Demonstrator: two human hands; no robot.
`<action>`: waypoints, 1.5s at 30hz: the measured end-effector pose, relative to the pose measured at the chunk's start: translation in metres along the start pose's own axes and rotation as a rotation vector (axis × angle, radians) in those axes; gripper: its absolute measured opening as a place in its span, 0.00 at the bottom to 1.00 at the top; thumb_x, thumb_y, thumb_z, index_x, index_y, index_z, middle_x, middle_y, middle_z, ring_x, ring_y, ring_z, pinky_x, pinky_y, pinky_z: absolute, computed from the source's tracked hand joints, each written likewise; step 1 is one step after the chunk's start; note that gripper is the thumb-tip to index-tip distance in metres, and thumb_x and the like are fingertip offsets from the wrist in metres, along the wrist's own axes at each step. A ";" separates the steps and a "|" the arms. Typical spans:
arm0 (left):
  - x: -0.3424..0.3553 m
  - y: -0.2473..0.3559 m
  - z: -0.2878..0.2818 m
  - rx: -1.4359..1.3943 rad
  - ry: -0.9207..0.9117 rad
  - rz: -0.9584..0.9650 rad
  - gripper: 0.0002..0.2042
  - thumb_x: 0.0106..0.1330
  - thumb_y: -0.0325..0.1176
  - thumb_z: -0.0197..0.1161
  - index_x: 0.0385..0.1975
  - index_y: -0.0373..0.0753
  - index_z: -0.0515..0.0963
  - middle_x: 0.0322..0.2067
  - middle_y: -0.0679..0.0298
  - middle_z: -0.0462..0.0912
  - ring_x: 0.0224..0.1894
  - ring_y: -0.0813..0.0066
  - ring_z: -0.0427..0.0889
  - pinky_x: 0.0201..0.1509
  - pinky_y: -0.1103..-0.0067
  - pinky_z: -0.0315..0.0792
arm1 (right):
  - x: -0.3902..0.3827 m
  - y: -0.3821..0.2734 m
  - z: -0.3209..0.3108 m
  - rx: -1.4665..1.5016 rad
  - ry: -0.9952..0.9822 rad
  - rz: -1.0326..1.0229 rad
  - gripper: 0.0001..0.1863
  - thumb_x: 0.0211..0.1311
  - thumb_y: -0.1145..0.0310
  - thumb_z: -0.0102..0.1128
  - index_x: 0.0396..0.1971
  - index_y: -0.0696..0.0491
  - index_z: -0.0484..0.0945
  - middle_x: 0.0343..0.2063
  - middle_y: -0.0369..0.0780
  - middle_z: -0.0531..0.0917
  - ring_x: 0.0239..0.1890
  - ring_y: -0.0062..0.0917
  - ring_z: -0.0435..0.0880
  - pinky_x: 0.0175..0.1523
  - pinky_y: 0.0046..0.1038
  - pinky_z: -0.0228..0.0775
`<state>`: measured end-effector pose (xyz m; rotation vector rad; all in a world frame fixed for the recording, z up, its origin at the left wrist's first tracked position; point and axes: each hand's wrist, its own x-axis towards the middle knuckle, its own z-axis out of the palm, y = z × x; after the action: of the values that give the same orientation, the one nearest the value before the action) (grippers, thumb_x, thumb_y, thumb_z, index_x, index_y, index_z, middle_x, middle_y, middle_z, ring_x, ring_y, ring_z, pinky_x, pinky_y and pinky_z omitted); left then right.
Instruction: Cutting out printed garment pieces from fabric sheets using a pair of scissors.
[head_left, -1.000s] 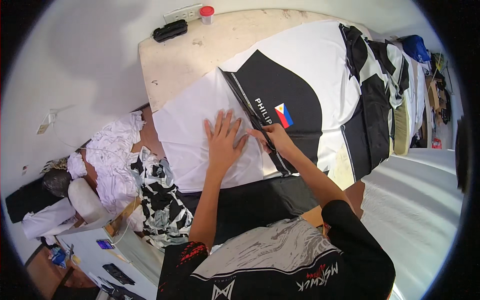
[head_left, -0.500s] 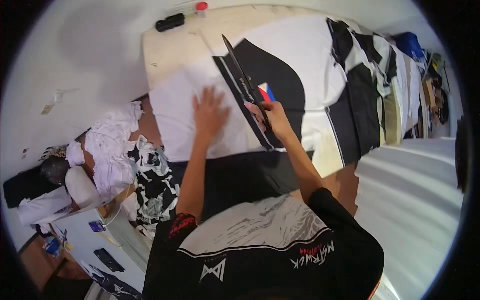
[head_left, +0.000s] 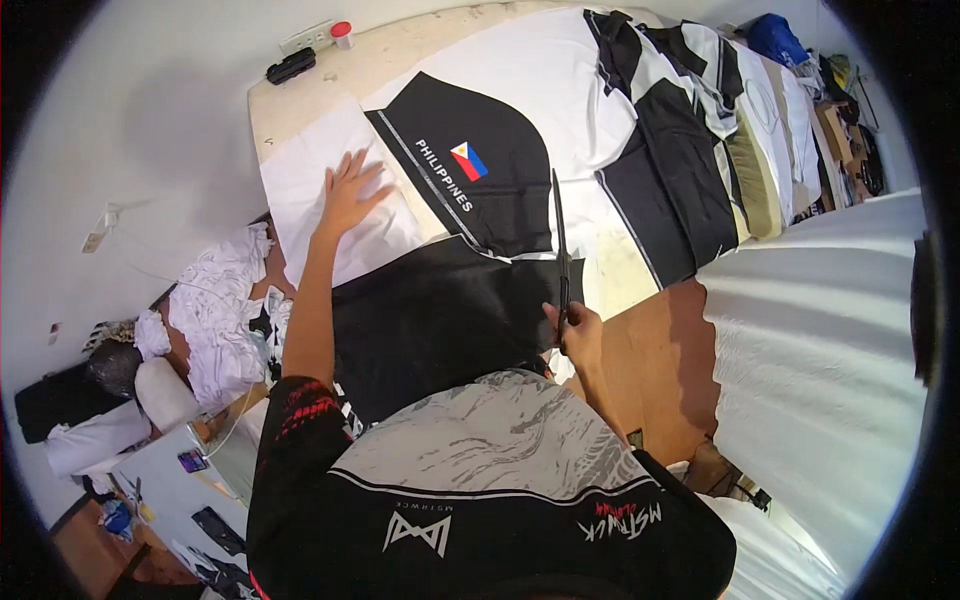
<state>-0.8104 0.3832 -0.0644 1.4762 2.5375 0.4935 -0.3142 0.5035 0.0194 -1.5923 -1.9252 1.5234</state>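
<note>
My left hand (head_left: 352, 192) lies with fingers spread on a white cloth (head_left: 300, 205) at the left of the table. My right hand (head_left: 578, 330) grips the handles of long dark scissors (head_left: 559, 225) near the table's front edge. Their blades point away from me, beside the right edge of a black fabric panel (head_left: 515, 150). This panel has a curved right side, a striped left border, white lettering and a small flag print (head_left: 468, 162). Between white cloth and panel shows a strip of beige tabletop. Black cloth (head_left: 430, 310) hangs over the front edge.
More black-and-white fabric pieces (head_left: 670, 190) lie at the right. A black object (head_left: 291, 66) and a red-lidded container (head_left: 342, 34) stand at the far left corner. White cloth scraps (head_left: 215, 310) are heaped on the left floor; a white curtain (head_left: 820, 330) hangs at the right.
My right hand has brought the scissors off the black panel, rightward and toward me, uncovering its print. My left hand stays on the white cloth. The whole view has shifted.
</note>
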 end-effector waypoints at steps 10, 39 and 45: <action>-0.184 0.113 0.001 0.057 -0.076 -0.032 0.54 0.46 0.71 0.77 0.77 0.57 0.69 0.84 0.55 0.48 0.85 0.50 0.42 0.82 0.42 0.36 | 0.014 0.062 0.000 -0.283 0.329 -0.275 0.28 0.68 0.66 0.71 0.63 0.62 0.74 0.57 0.52 0.84 0.45 0.48 0.85 0.50 0.39 0.77; -0.682 0.227 -0.042 0.588 0.733 -1.652 0.16 0.78 0.35 0.56 0.50 0.28 0.82 0.38 0.41 0.87 0.39 0.43 0.88 0.39 0.53 0.76 | 0.159 0.063 -0.097 -0.004 0.054 -0.597 0.16 0.70 0.66 0.72 0.45 0.62 0.78 0.30 0.48 0.83 0.30 0.38 0.81 0.40 0.34 0.75; -0.487 0.222 -0.050 0.682 1.025 -0.795 0.18 0.78 0.35 0.58 0.59 0.27 0.80 0.55 0.44 0.86 0.54 0.47 0.87 0.61 0.61 0.80 | 0.145 0.094 -0.128 0.094 0.100 -0.538 0.12 0.67 0.68 0.72 0.38 0.60 0.79 0.24 0.42 0.83 0.25 0.25 0.81 0.34 0.33 0.73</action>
<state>-0.4028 0.0526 0.0507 0.0324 4.0221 0.2661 -0.2253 0.6832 -0.0591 -0.9760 -1.9753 1.2562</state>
